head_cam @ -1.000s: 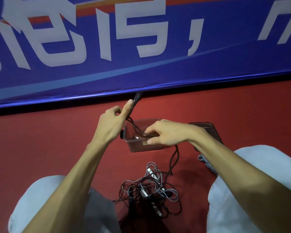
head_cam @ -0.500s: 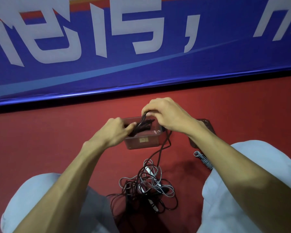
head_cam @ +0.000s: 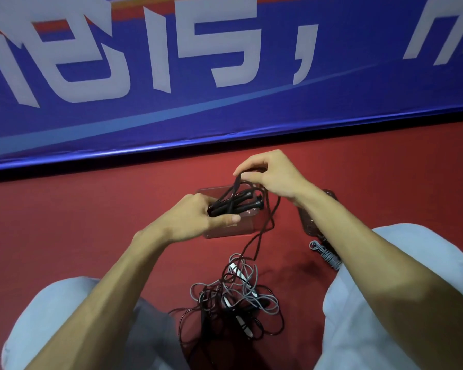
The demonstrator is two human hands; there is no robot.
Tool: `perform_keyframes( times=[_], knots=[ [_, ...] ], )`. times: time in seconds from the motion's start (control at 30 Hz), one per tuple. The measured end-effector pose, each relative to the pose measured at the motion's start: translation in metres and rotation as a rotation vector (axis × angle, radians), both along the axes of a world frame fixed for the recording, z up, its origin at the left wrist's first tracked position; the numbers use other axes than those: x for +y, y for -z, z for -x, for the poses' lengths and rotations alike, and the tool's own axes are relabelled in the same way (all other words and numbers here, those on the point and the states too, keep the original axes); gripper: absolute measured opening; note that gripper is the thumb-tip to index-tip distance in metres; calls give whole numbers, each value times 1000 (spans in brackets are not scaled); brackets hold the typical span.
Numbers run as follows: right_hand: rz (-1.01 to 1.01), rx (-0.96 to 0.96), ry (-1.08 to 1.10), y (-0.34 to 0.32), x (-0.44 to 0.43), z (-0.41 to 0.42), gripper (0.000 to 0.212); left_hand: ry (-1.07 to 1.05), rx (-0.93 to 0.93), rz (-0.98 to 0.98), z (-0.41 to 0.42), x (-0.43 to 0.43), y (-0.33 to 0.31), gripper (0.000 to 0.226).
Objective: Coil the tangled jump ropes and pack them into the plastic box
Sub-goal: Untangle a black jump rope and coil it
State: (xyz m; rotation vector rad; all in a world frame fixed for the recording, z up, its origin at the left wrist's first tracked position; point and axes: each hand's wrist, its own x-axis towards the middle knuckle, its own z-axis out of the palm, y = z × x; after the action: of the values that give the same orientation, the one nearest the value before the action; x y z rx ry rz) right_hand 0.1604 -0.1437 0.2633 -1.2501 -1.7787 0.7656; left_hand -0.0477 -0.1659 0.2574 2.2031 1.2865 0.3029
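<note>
My left hand grips the two black handles of a black jump rope, held over the clear plastic box on the red floor. Above the box's far edge, my right hand pinches a loop of the black cord and lifts it over the handles. The cord's loose length hangs down past the box to a tangled pile of grey and black ropes with white handles between my knees.
The box's lid lies right of the box, partly under my right forearm. A coiled grey rope sits beside my right knee. A blue banner rises just beyond the box. My knees flank the pile.
My right hand rose from inside the box to above its far edge, drawing the black cord up. My left hand lowered to the box, bringing the handles down over it.
</note>
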Motion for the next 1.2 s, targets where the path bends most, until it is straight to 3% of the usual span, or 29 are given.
perform_keyframes(
  times=[0.07,0.17,0.3,0.4,0.53,0.63,0.73,0.83,0.87,0.97,1.07,1.13,1.2],
  knots=[
    [-73,-81,70,-1,3,-3,17,-47,-12,24,4,6,4,38],
    [-105,-70,144,-2,3,-5,15,-237,-336,154,8,11,2,58],
    [89,-195,87,1,1,-3,16,-343,-635,229,10,13,-3,73],
    [371,-118,-82,1,-4,-1,24,-377,-717,206,11,13,-4,65],
    [387,-348,-186,-2,-4,-11,27,-317,-743,114,13,12,-7,63],
    [355,-188,53,3,4,-17,26,-267,-586,96,15,12,-8,64],
    [344,28,292,12,13,-22,28,-174,-266,68,19,9,-7,93],
    [340,52,429,20,17,-23,30,-134,-92,49,17,5,-8,107],
    [328,48,478,21,18,-24,31,-123,-88,80,17,4,-10,100],
    [344,-25,537,23,20,-27,28,-43,-14,80,23,8,-11,52],
    [411,-408,452,25,16,-24,24,10,73,-49,27,12,-5,54],
    [285,-520,370,25,12,-15,36,24,96,-84,27,15,0,48],
    [-1,-358,267,20,6,-5,37,25,128,-112,26,16,0,35]
  ],
)
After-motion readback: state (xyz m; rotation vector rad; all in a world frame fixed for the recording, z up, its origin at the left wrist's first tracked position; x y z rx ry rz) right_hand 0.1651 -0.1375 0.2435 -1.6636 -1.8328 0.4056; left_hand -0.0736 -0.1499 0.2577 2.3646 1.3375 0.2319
